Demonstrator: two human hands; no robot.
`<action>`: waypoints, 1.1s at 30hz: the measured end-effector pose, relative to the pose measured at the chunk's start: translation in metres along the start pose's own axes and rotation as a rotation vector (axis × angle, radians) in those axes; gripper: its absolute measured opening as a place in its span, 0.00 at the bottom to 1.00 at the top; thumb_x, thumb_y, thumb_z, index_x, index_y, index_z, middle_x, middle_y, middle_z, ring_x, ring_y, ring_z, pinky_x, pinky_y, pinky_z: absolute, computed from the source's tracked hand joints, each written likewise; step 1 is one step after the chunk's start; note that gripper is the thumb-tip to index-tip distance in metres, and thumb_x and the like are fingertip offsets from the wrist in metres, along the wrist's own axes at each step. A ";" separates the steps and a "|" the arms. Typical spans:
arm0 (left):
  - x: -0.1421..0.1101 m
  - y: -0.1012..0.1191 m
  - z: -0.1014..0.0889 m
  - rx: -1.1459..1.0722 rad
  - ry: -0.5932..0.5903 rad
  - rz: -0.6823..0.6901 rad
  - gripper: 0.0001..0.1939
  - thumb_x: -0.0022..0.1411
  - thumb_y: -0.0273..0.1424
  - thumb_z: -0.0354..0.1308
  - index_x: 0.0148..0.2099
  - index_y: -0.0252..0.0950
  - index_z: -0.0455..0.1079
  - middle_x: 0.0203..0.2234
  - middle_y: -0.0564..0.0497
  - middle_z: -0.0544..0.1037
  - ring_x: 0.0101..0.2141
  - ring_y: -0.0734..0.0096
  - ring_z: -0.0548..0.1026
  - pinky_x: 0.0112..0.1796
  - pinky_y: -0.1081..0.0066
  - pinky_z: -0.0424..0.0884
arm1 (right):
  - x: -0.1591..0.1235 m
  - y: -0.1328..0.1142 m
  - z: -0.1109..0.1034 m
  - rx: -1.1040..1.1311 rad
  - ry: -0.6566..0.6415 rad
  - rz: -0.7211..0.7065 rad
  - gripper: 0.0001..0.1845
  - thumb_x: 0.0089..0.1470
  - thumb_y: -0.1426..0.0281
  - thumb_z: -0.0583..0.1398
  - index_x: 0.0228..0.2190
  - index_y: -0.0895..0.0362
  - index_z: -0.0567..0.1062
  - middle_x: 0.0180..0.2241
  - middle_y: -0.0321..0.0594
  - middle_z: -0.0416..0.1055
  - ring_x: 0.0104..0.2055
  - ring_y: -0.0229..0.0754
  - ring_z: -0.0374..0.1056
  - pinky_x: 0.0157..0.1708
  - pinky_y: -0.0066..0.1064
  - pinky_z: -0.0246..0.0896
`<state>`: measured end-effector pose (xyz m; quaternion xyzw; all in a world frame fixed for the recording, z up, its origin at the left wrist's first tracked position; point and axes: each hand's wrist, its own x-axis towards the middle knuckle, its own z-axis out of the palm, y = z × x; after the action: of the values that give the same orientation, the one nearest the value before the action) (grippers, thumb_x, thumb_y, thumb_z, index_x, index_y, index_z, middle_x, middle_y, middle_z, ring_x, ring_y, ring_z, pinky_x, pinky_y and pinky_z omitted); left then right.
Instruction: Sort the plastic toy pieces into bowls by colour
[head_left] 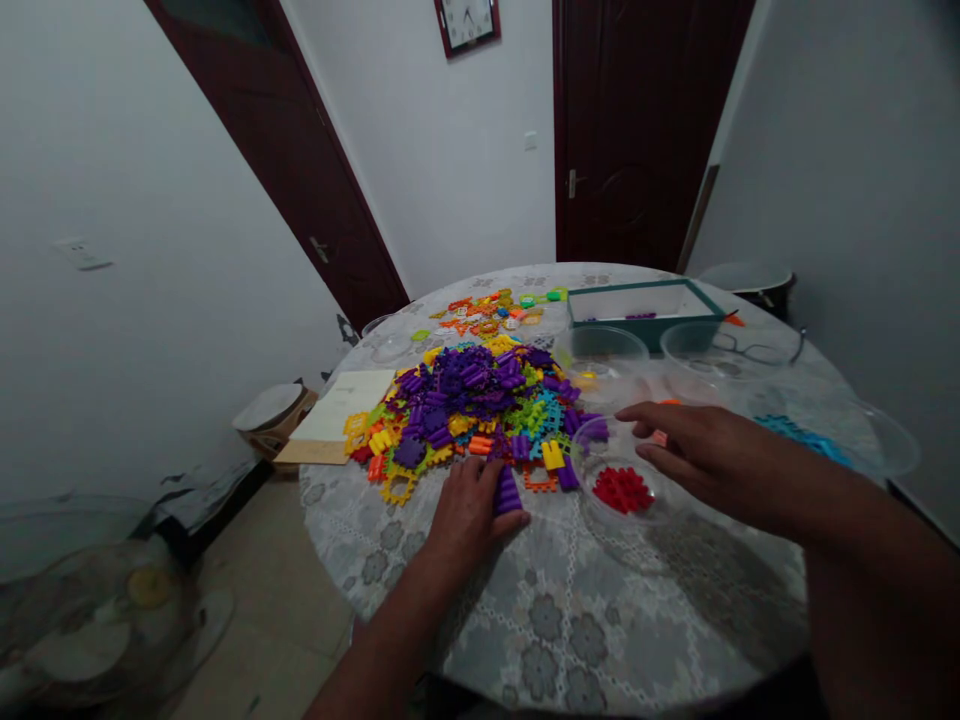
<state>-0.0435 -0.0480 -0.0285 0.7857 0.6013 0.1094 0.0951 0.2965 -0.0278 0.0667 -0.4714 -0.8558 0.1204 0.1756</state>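
My left hand [469, 500] rests at the near edge of a heap of plastic building pieces [465, 385]. Its thumb and fingers close round a ridged purple block [508, 492]. Purple pieces cover the top of the heap, with yellow, green, blue and orange ones showing around them. My right hand [694, 450] hovers over the right side of a clear round bowl [581, 500], index finger stretched out and thumb apart. Several red pieces [624, 490] lie in that bowl. Some orange shows beside the right hand, partly hidden by it.
Behind the bowl stand more clear containers [604, 330] and a green-rimmed box [630, 325]. Blue pieces [802, 438] lie at the right, near eyeglasses [761, 350]. Orange and yellow pieces [487, 312] spread at the back. A pale board [341, 410] juts over the left table edge.
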 end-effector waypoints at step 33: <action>0.004 0.036 -0.023 -0.320 0.453 0.390 0.27 0.70 0.35 0.57 0.68 0.37 0.58 0.56 0.39 0.76 0.56 0.57 0.75 0.56 0.57 0.73 | 0.035 -0.102 0.068 0.453 0.180 0.049 0.10 0.62 0.69 0.61 0.46 0.53 0.75 0.44 0.41 0.75 0.45 0.44 0.71 0.46 0.36 0.64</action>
<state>-0.0157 -0.0528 0.0042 0.8168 0.4206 0.3906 0.0585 0.1731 -0.0544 0.0493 -0.4492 -0.7763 0.2710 0.3496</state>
